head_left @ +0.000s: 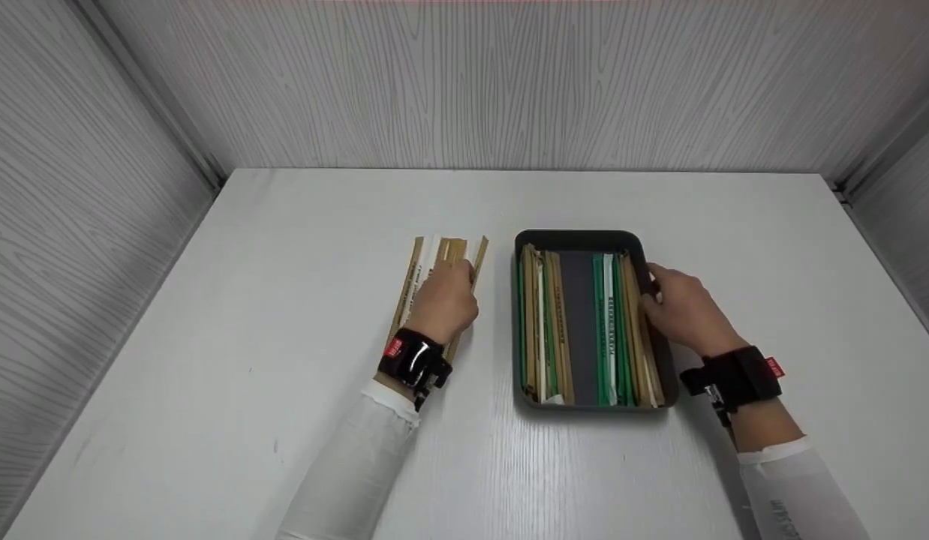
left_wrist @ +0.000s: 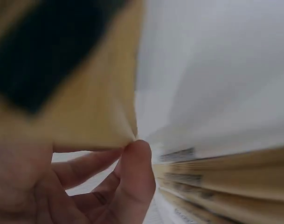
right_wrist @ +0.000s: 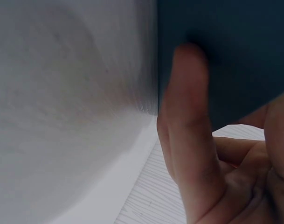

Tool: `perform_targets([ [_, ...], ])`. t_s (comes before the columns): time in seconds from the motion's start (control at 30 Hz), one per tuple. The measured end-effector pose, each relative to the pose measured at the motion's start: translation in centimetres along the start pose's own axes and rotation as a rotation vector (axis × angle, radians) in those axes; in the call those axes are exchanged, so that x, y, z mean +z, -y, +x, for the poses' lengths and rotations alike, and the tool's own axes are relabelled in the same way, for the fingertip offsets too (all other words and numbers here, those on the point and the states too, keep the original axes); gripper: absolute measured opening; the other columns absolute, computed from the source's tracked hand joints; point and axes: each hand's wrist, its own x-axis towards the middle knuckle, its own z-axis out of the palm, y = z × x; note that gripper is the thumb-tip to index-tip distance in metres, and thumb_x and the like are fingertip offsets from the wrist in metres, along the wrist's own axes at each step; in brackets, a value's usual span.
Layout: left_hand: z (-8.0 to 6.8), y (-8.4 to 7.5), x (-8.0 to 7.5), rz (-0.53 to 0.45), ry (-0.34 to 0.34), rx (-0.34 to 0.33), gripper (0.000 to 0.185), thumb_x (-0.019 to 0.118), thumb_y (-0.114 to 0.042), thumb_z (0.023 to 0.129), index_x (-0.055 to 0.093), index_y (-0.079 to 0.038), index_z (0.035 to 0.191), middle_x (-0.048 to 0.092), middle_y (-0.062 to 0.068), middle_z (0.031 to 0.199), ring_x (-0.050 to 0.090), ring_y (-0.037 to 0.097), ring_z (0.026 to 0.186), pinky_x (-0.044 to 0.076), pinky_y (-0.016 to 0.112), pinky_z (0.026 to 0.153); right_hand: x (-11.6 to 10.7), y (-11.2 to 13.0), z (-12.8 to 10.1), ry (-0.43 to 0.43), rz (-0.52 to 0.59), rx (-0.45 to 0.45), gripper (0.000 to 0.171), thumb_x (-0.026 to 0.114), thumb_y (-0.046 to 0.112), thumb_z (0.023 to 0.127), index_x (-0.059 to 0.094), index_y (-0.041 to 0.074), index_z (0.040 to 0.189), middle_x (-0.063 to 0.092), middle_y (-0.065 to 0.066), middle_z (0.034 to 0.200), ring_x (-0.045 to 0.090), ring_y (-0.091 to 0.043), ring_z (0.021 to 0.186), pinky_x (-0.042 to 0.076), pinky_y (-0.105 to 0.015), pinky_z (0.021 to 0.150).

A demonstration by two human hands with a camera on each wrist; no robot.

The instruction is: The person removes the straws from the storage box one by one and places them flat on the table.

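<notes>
My left hand [head_left: 443,304] holds a fanned bunch of long, flat, paper-wrapped sticks [head_left: 427,251], brown and white with printing, left of a dark tray. In the left wrist view, a brown wrapper [left_wrist: 95,102] with a dark band hangs close to the camera, its edge at my fingertips [left_wrist: 139,151]. More brown and white wrapped sticks [left_wrist: 225,177] spread to the right. My right hand [head_left: 689,311] grips the right wall of the dark tray [head_left: 581,240]. In the right wrist view, one finger [right_wrist: 190,88] lies along the tray's outer wall [right_wrist: 244,51].
Inside the tray lie two rows of wrapped sticks: brown, white and green ones [head_left: 543,322] on the left, more green, white and brown ones [head_left: 622,330] on the right. A dark strip of tray floor shows between them. Wood-grain panels [head_left: 464,82] enclose the white table [head_left: 284,300].
</notes>
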Motion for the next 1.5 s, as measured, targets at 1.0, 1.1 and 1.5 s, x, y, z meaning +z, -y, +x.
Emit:
perform_targets([
  [1.0,-1.0,0.2,1.3,0.150,0.020,0.042,0.012,0.064,0.010,0.090,0.070,0.004,0.099,0.062,0.020,0.105,0.066,0.032,0.079,0.058,0.045,0.064,0.1,-0.2,0.1,-0.019,-0.008,-0.037,0.050,0.052,0.005,0.104,0.043,-0.012,0.149,0.066,-0.028,0.113,0.064,-0.030,0.086,0.055,-0.039,0.066],
  [1.1,-1.1,0.2,1.1,0.143,0.020,0.042,0.016,0.064,0.011,0.089,0.071,0.003,0.102,0.063,0.020,0.106,0.066,0.031,0.080,0.058,0.044,0.063,0.1,-0.1,0.1,-0.013,-0.008,-0.026,0.051,0.052,0.006,0.104,0.042,-0.012,0.150,0.065,-0.029,0.114,0.064,-0.030,0.087,0.055,-0.039,0.066],
  [1.5,-0.7,-3.6,-1.6,0.093,0.011,0.104,0.024,0.065,-0.003,0.093,0.072,0.002,0.115,0.061,0.017,0.112,0.061,0.025,0.081,0.054,0.038,0.059,0.1,-0.1,0.1,-0.008,-0.015,-0.026,0.052,0.050,0.007,0.104,0.039,-0.015,0.150,0.064,-0.032,0.117,0.064,-0.033,0.090,0.056,-0.043,0.070],
])
